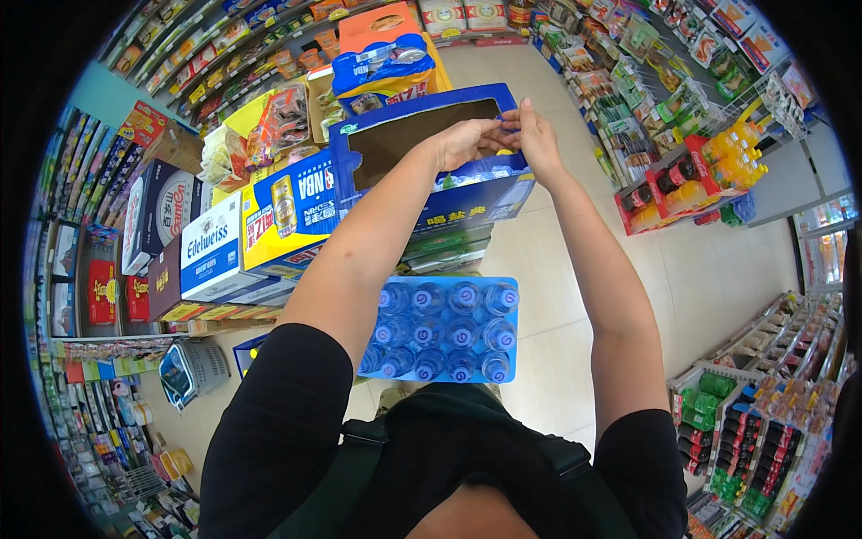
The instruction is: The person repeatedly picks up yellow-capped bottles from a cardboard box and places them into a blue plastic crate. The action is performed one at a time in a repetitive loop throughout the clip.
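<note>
My left hand (467, 143) reaches over the blue cardboard carton (417, 118), its fingers close to those of my right hand (536, 143) at the carton's right end. The fingertips meet or overlap near the rim, and whether they pinch something there cannot be told. A large cut-out shows the carton's dark inside. Clear bottles with bluish wrapping (475, 176) lie along its near side, a yellow cap (504, 153) among them. Below my forearms, close to my body, sits a blue tray pack of capped water bottles (465, 330).
Beer cartons (214, 252) stand in a row at the left. A wrapped can pack (384, 71) is behind the open carton. At the right are a red crate of drinks (673, 185) and packed shelves (606, 101). A grey shopping basket (202, 364) is on the floor at the left.
</note>
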A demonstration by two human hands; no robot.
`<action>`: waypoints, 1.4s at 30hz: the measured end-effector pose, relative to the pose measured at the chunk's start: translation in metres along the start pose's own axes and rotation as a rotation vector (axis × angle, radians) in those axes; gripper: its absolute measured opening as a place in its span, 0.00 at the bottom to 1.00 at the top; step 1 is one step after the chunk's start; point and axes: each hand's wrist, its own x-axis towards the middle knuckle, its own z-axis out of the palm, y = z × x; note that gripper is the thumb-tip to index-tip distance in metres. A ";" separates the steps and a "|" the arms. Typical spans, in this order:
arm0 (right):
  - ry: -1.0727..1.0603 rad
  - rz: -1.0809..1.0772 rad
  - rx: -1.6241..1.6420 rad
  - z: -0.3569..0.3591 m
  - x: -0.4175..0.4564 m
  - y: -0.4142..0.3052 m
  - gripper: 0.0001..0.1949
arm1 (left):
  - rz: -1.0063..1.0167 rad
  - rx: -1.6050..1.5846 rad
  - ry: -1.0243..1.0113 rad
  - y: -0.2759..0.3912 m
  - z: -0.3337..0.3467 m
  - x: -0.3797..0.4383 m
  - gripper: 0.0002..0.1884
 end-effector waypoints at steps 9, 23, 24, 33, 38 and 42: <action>-0.110 -0.054 -0.209 0.026 0.003 -0.010 0.19 | 0.102 0.028 0.273 0.014 -0.026 -0.039 0.20; -0.294 -0.424 -0.025 0.100 -0.026 -0.135 0.26 | 0.687 0.001 0.344 0.109 -0.030 -0.205 0.19; -0.277 -0.494 -0.065 0.109 -0.029 -0.149 0.26 | 0.740 0.006 0.309 0.114 -0.031 -0.222 0.19; -0.506 -0.716 -0.109 0.215 -0.103 -0.208 0.23 | 0.747 -0.198 0.233 0.087 -0.068 -0.378 0.17; -0.743 -0.629 -0.166 0.309 -0.153 -0.166 0.21 | 0.653 -0.201 0.567 -0.005 -0.096 -0.458 0.18; -0.886 -0.506 -0.130 0.389 -0.209 -0.121 0.19 | 0.517 -0.301 0.779 -0.079 -0.120 -0.515 0.19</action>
